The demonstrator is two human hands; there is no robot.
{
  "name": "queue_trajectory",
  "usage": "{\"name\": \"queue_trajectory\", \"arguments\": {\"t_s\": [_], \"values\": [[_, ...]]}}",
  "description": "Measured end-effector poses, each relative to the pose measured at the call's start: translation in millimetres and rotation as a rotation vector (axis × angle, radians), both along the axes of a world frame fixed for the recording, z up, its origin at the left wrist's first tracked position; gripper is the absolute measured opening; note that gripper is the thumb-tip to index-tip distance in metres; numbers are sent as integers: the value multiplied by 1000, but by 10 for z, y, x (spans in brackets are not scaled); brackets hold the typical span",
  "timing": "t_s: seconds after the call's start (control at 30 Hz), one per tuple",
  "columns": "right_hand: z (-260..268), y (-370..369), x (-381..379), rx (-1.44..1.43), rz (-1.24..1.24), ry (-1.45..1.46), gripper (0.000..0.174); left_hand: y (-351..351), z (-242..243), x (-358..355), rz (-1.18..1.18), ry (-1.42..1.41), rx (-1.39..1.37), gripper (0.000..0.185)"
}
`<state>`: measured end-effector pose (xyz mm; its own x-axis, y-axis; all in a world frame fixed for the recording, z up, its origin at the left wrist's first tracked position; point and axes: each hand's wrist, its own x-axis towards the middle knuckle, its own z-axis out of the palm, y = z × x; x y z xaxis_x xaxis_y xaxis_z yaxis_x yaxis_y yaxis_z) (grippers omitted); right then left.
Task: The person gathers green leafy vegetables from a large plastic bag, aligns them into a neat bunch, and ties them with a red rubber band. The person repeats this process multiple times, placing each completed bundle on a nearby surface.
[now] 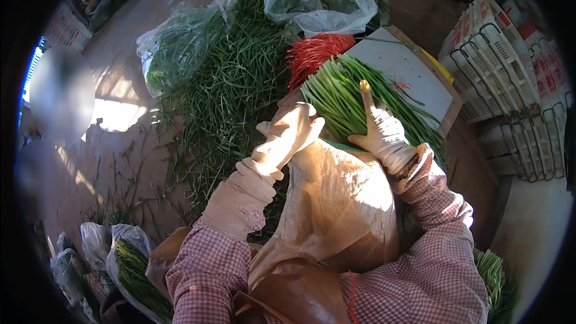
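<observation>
A thick bundle of long green leafy stems, likely garlic chives (pixel 337 96), lies across a white board (pixel 405 65), with its pale cut ends towards the upper left. My right hand (pixel 382 130), in a pale glove with a yellow-stained fingertip, grips the bundle from the right. Its thumb and one finger spread over the stems; the other fingers are mostly hidden. Just left of the cut ends is my left hand (pixel 292 132), also gloved. Its fingers are apart, with nothing visible in them. A brown plastic apron (pixel 342 189) covers my lap below both hands.
Loose greens (pixel 234 72) are heaped ahead and left, beside clear plastic bags (pixel 180 45). Red ties (pixel 317 54) lie beyond the bundle. White plastic crates (pixel 490 63) stand stacked at right. Bagged bundles (pixel 135 265) sit lower left, and another bundle (pixel 488 274) lower right.
</observation>
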<state>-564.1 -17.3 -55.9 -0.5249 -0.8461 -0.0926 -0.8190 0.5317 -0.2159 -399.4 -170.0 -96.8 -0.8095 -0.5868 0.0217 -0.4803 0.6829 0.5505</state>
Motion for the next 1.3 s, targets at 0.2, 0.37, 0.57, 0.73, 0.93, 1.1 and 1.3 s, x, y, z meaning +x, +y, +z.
{"name": "queue_trajectory", "arguments": {"t_s": [0.2, 0.37, 0.57, 0.73, 0.93, 1.1, 1.3], "values": [[166, 151, -30, 84, 57, 208, 138, -50, -32, -371, -19, 67, 3, 29], [134, -25, 104, -214, 324, 325, 126, -206, 85, -116, 102, 44, 290, 33], [169, -42, -181, -62, 240, 66, 99, 52, -396, 584, 200, 501, 13, 40], [1002, -780, 582, -305, 652, -154, 62, 670, 811, 2731, 301, 679, 219, 36], [846, -1739, 3569, 199, 1183, -679, 51, 2088, 480, 4998, 1242, 998, 371, 19], [210, -1972, 5768, 345, 1541, -722, 41, 2385, -470, 6994, 1848, 928, 79, 18], [-472, -1620, 7581, 444, 1846, -747, 39, 1370, -969, 8516, 1785, 42, -356, 59]]}}
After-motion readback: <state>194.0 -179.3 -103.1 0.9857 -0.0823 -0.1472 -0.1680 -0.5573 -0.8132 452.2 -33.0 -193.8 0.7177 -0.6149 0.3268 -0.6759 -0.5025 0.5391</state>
